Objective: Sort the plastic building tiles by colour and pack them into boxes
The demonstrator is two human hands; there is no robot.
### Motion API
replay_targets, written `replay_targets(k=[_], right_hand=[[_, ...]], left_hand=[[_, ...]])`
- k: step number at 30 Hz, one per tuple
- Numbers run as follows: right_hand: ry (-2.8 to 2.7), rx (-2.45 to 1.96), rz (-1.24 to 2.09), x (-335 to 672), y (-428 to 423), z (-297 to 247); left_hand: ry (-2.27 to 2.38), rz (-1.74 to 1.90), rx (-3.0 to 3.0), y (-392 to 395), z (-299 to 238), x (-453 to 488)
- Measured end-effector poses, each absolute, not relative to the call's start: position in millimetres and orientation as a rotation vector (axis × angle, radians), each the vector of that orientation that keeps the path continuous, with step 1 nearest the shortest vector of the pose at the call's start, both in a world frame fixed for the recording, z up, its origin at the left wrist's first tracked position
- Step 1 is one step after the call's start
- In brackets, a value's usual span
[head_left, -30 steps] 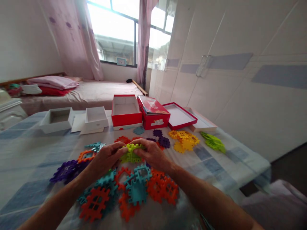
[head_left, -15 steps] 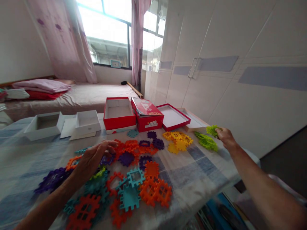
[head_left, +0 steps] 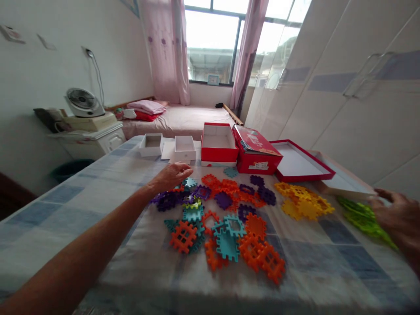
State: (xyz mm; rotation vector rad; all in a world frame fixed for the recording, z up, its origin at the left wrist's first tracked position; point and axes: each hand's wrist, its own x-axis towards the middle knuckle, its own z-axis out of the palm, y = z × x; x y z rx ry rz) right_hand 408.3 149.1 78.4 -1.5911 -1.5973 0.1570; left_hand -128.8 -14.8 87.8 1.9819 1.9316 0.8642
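My left hand (head_left: 172, 176) hovers at the far left of the loose toothed plastic building tiles. Its fingers are stretched out and slightly bent, beside a light blue tile (head_left: 189, 183), and nothing shows in them. At the right edge my right hand (head_left: 395, 212) is over a pile of lime green tiles (head_left: 361, 215), blurred, with its fingers apart. Between the hands lie orange tiles (head_left: 211, 180), purple tiles (head_left: 223, 200), teal tiles (head_left: 227, 245) and a heap of yellow tiles (head_left: 308, 209).
Along the table's far side stand a small white box (head_left: 151, 146), another white box (head_left: 184, 148), an open red box (head_left: 219, 154), a closed red box (head_left: 257, 159) and a red-rimmed lid (head_left: 305, 177). A pale tray (head_left: 348, 188) lies behind the green tiles.
The view has swung left. My right hand has let go of the green tile and is at the green pile. My left hand has moved from above the tiles to their far left edge.
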Motion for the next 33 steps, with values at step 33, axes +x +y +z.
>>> replay_targets(k=[33], right_hand=[[-2.329, -0.713, 0.93, 114.3, 36.7, 68.1]], left_hand=[[1.845, 1.018, 1.882, -28.5, 40.9, -127.6]])
